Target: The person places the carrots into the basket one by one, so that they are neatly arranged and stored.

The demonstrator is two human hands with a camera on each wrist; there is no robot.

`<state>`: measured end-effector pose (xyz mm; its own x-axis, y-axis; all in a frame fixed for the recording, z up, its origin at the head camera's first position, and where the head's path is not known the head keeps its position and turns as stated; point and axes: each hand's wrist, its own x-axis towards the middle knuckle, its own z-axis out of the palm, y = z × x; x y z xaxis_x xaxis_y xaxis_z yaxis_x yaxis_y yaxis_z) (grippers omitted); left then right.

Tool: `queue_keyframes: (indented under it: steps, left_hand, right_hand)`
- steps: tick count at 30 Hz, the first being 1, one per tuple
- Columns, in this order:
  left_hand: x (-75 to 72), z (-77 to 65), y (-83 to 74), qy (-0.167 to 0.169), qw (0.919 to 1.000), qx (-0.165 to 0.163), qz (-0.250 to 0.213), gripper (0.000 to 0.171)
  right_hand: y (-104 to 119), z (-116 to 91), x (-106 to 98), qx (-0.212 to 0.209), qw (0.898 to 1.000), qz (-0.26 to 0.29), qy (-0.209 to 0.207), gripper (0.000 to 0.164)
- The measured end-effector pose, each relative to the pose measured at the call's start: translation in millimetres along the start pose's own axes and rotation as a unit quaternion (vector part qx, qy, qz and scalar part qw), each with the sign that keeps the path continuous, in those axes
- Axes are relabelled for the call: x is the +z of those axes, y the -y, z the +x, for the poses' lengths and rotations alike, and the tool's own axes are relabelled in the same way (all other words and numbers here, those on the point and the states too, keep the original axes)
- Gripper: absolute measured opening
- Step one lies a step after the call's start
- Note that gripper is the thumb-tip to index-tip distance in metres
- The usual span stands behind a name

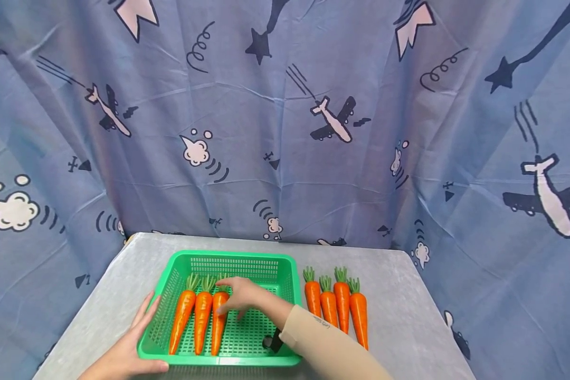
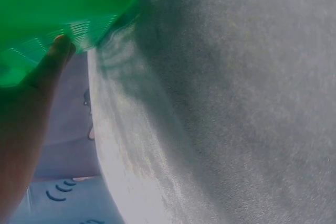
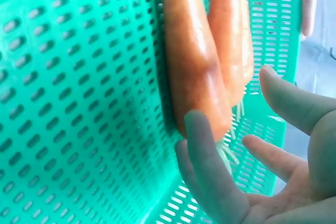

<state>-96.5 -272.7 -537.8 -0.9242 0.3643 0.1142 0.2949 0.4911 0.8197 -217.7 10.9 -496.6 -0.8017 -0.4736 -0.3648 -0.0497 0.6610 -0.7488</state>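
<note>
A green plastic basket (image 1: 228, 361) stands on the table with three orange carrots lying side by side in its left half: a left carrot (image 1: 182, 316), a middle carrot (image 1: 202, 319) and a right carrot (image 1: 218, 330). My right hand (image 1: 244, 295) reaches into the basket over the right carrot, near its green top. In the right wrist view its fingers (image 3: 202, 150) are spread and loosely bent beside the carrot's thick end. My left hand (image 1: 128, 348) rests at the basket's left front corner, thumb along the front, other fingers extended beside the left wall.
Several more carrots (image 1: 343, 303) lie in a row on the grey table (image 1: 404, 316), right of the basket; the right sleeve (image 1: 330, 343) partly covers them. A black wrist strap piece (image 1: 274, 342) hangs over the basket floor. A blue patterned curtain (image 1: 285, 158) surrounds the table.
</note>
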Motion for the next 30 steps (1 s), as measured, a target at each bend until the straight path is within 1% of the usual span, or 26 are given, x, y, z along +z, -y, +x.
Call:
queue_keyframes:
  steps: [4, 7, 10, 15, 18, 22, 30]
  left_hand:
    - [-0.6, 0.0, -1.3, 0.002, 1.0, -0.003, -0.006, 0.119]
    - [-0.5, -0.6, -2.3, 0.0, 1.0, 0.002, 0.003, 0.119]
    - [0.1, -1.5, -2.9, -0.001, 0.9999, 0.002, 0.012, 0.118]
    - [1.4, -2.5, -2.7, -0.004, 0.9997, 0.009, 0.021, 0.119]
    - [1.6, -2.6, -1.9, -0.009, 0.9994, 0.02, 0.027, 0.121]
    - [1.1, -2.6, -1.7, -0.013, 0.9991, 0.025, 0.033, 0.122]
    - [1.1, -1.3, -3.3, -0.022, 0.9976, 0.039, 0.052, 0.123]
  right_hand:
    - [1.2, -5.7, -8.0, -0.009, 1.0, -0.004, -0.001, 0.073]
    - [1.0, -10.4, -14.3, -0.02, 1.0, 0.02, 0.003, 0.068]
    - [1.9, -16.0, -22.2, -0.035, 0.998, 0.056, 0.007, 0.065]
    - [3.6, -26.1, -36.7, -0.061, 0.993, 0.099, 0.004, 0.065]
    - [2.9, -32.2, -43.6, -0.076, 0.99, 0.12, 0.002, 0.064]
    - [-1.5, -39.6, -50.4, -0.097, 0.986, 0.137, 0.001, 0.063]
    - [-10.8, -50.7, -60.9, -0.106, 0.98, 0.167, -0.017, 0.063]
